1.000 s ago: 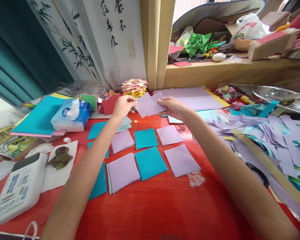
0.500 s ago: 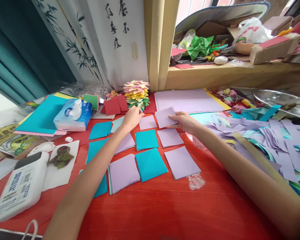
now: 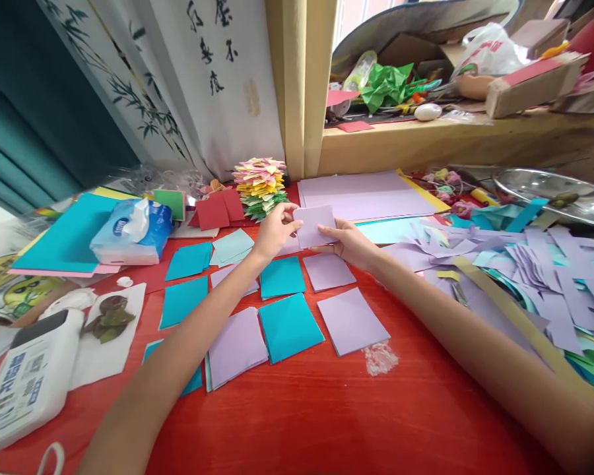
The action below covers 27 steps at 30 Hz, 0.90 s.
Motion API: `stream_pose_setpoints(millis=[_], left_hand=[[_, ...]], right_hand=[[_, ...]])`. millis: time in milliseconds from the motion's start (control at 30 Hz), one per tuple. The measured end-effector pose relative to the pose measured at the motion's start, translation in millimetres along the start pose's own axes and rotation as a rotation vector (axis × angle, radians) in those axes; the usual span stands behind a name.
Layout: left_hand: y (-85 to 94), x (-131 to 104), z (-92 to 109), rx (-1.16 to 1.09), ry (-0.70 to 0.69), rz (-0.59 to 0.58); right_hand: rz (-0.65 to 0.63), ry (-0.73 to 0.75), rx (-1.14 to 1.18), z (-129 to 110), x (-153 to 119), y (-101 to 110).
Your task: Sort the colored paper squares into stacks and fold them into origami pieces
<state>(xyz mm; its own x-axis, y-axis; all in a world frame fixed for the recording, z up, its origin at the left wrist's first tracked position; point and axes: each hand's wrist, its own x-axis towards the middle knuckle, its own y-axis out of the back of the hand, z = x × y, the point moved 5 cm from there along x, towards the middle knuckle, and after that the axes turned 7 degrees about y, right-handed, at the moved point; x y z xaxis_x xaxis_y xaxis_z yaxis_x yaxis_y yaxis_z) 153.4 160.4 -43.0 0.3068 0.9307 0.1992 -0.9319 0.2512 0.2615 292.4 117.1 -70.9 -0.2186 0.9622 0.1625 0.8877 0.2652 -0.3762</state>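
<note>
Teal curtains and a white hanging cloth painted with bamboo and Chinese characters are falling behind a glossy red tabletop. At right, a tangled heap of paper strips, mostly lavender, is spreading over the table, and large lavender sheets are lying flat along the back edge. Behind the strips, a shiny metal bowl is sitting. At left, a blue tissue pack is resting, and near the back centre a folded-paper tower in pink, yellow and green is standing. Teal, lavender and mint piles of paper squares are lying in loose rows, some between the forearms.

Beyond most of these piles, the two hands are meeting at one lavender square. The right hand is gripping its right side, thumb on top. The left hand is touching its left edge; whether those fingers are pinching it, I cannot tell.
</note>
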Motion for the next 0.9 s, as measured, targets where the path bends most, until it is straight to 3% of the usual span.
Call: stream_pose_setpoints(millis=[200,500,900], left_hand=[[0.1,-1,8,-0.089,0.075,-0.109],[5.9,-2,14,0.006,0.100,-0.063],[12.2,-3,18,-0.217,0.209,-0.240]], right_hand=[[-0.024,0.009,-0.012,-8,-2,-1],[0.016,0.011,-0.047,-7,-2,-1],[-0.042,-0.009,-0.046,-5,-3,-1]])
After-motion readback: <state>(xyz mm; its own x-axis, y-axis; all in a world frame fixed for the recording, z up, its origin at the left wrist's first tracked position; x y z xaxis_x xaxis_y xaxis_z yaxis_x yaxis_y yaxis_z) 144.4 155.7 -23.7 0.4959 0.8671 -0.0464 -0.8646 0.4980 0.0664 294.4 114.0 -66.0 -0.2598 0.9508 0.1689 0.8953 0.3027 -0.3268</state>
